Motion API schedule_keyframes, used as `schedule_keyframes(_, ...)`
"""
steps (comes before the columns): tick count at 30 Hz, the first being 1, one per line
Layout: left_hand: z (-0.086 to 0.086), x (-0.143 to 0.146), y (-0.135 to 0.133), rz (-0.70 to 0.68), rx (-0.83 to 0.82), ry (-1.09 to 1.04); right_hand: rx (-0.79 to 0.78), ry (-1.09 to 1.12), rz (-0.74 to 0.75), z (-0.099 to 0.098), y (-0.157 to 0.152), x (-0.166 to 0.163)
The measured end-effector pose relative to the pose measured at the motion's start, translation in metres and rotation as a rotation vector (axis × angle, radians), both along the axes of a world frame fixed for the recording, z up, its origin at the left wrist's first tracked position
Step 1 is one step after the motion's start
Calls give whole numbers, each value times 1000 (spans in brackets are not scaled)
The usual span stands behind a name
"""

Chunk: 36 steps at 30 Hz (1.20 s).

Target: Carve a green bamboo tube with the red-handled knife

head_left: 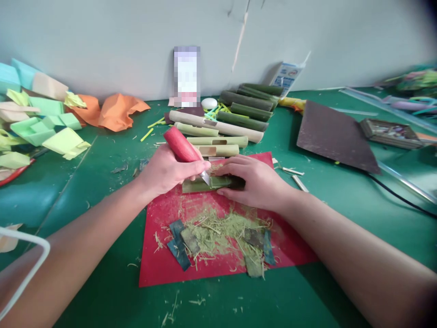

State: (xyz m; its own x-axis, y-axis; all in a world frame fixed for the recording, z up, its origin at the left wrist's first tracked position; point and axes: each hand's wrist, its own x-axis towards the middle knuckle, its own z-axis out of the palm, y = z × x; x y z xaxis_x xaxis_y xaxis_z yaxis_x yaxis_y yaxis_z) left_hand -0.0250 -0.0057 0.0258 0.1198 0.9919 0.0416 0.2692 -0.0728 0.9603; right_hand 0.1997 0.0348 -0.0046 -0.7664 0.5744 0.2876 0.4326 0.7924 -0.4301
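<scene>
My left hand (162, 171) is closed round the red handle of a carving knife (182, 145), whose short metal blade touches a green bamboo tube (196, 185). My right hand (254, 182) grips the tube's right part, thumb on the near side and fingers over the far side. The tube lies crosswise on a red sheet (160, 269). Nearer to me, a heap of bamboo shavings (218, 232) covers the sheet, with several dark flat pieces (179, 257) among it.
Several bamboo tubes (218, 141), some with cut openings, lie beyond my hands. A phone (187, 75) leans on the wall near a drink carton (287, 79). Folded coloured papers (37, 123) are at left. A dark board (332, 136) and a cable (403, 196) lie at right.
</scene>
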Motion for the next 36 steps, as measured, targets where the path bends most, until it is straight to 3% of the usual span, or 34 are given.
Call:
schedule_keyframes(9,0,4,-6,45,65,201,-21,-16,0,1,0,0)
schedule_keyframes(14,0,-5,-1,111,27,236,-26,-27,-27,2,-1,0)
schedule_keyframes(20,3,-21,7,236,98,360,-13,-38,-6,1,-1,0)
schedule_keyframes(24,3,-20,8,261,119,265,1,-26,-4,1,0,0)
schedule_keyframes(29,1,-17,6,148,22,241,0,-21,-2,1,0,1)
schedule_keyframes(33,2,-23,8,217,73,308,-4,-22,-5,0,0,0)
schedule_keyframes(36,2,-25,10,254,97,216,-6,-16,-1,1,0,0)
